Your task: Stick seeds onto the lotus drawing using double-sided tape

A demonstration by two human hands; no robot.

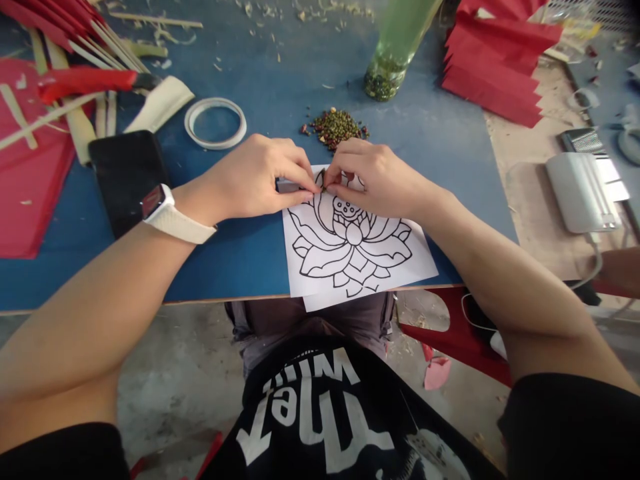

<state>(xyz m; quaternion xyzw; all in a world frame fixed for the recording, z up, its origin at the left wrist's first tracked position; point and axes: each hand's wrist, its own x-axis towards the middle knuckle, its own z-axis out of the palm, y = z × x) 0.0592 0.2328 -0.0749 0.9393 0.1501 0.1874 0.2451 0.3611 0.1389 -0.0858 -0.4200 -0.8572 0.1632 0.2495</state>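
Observation:
A white sheet with a black line drawing of a lotus flower (pixel 357 257) lies at the table's front edge, its lower end sticking out past the edge. My left hand (pixel 265 175) is closed in a pinch over the upper left petal. Close beside it, my right hand (pixel 367 172) pinches at the same petal tip. A few dark green bits show on the paper between the fingertips; what either hand holds is too small to make out. Just behind my right hand lies a heap of green and reddish beans (pixel 339 129).
Left on the blue table (pixel 240 257) are a tape roll (pixel 216 142), a black phone (pixel 131 175), a red-handled tool (pixel 87 83), wooden strips and red paper (pixel 30 193). Behind stand a green bottle (pixel 397 47) and folded red paper (pixel 493 70). A power bank (pixel 580 193) lies right.

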